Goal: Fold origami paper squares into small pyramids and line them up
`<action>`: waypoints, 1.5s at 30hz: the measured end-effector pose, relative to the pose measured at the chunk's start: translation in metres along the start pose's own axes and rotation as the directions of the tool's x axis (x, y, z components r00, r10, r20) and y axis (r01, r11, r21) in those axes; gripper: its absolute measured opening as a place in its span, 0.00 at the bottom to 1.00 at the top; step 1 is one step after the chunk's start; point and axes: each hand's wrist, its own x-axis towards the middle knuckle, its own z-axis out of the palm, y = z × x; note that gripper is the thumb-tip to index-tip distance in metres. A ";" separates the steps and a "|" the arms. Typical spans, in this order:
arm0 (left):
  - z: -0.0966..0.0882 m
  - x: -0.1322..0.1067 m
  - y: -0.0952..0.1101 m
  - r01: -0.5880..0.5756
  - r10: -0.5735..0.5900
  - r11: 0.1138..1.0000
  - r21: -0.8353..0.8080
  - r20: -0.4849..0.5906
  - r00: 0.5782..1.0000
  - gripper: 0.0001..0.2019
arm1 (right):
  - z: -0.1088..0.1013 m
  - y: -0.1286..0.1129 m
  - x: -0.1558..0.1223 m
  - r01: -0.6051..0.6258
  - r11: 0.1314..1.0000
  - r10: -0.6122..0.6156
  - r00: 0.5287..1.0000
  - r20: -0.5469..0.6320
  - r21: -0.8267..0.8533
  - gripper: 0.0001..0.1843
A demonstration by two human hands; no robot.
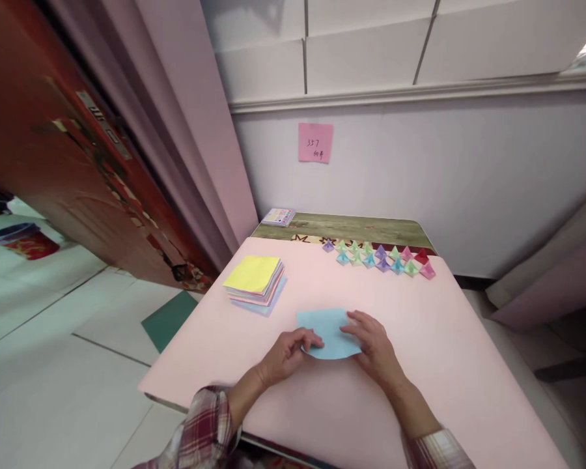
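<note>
A light blue sheet of paper point(329, 333) is between my two hands, just above or on the pink table cover. My left hand point(289, 352) pinches its lower left corner, with the fingers curled and the index finger lying over the sheet. At the right edge, my right hand point(375, 346) grips the sheet, fingers bent over the top and the thumb partly hidden beneath. A stack of coloured paper squares point(254, 277) with yellow on top sits to the left of the sheet. Beyond my right hand stand folded paper pieces point(381, 254), several in two rows.
The pink cover point(459, 365) spreads over the table, leaving a wooden strip point(356, 227) at the far end. A paper packet point(279, 217) lies at the back left corner. A pink note point(315, 142) is stuck to the wall. A red door point(92, 143) stands left; a green sheet point(168, 320) lies on the floor.
</note>
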 end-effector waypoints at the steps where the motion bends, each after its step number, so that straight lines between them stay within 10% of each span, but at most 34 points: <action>1: 0.000 -0.001 -0.001 0.040 -0.041 0.999 -0.034 -0.033 0.999 0.04 | 0.000 0.000 0.000 0.007 1.000 -0.007 1.000 0.011 0.015 0.19; 6: 0.009 0.005 -0.008 0.159 -0.124 0.986 0.048 -0.425 0.897 0.05 | 0.002 -0.006 0.004 -0.114 0.993 0.114 0.991 0.073 -0.003 0.08; 10: 0.024 0.010 -0.011 0.169 0.233 0.864 0.474 -0.675 0.700 0.17 | 0.010 -0.013 0.011 -0.290 0.952 0.288 0.957 -0.029 -0.100 0.17; 15: 0.041 0.009 -0.006 -0.083 0.399 0.557 0.826 -0.179 0.899 0.15 | 0.021 -0.021 0.015 -0.346 0.924 0.343 0.938 -0.050 -0.163 0.13; 21: 0.047 0.014 -0.004 0.041 0.171 0.503 0.863 -0.146 0.974 0.12 | 0.026 -0.018 0.013 -0.417 0.888 0.408 0.909 -0.088 -0.192 0.17; 30: 0.047 0.012 -0.004 0.054 0.131 0.473 0.879 -0.130 0.983 0.12 | 0.008 -0.015 0.063 -0.454 0.839 0.520 0.832 0.196 -0.299 0.26; 35: 0.047 0.012 -0.004 0.050 0.139 0.478 0.877 -0.132 0.981 0.10 | 0.004 -0.013 0.095 -0.506 0.769 0.633 0.687 0.356 -0.391 0.26; 39: 0.045 0.009 -0.005 0.030 0.207 0.531 0.847 -0.163 0.965 0.11 | 0.001 -0.012 0.089 -0.525 0.784 0.619 0.700 0.357 -0.332 0.15; 42: 0.043 0.007 -0.006 0.032 0.246 0.686 0.727 -0.272 0.930 0.11 | 0.002 -0.013 0.066 -0.580 0.793 0.608 0.737 0.295 -0.188 0.15; 45: 0.043 0.014 -0.007 0.140 0.029 0.931 0.337 -0.451 0.892 0.08 | 0.009 -0.015 0.041 -0.665 0.607 0.703 0.705 0.098 0.435 0.20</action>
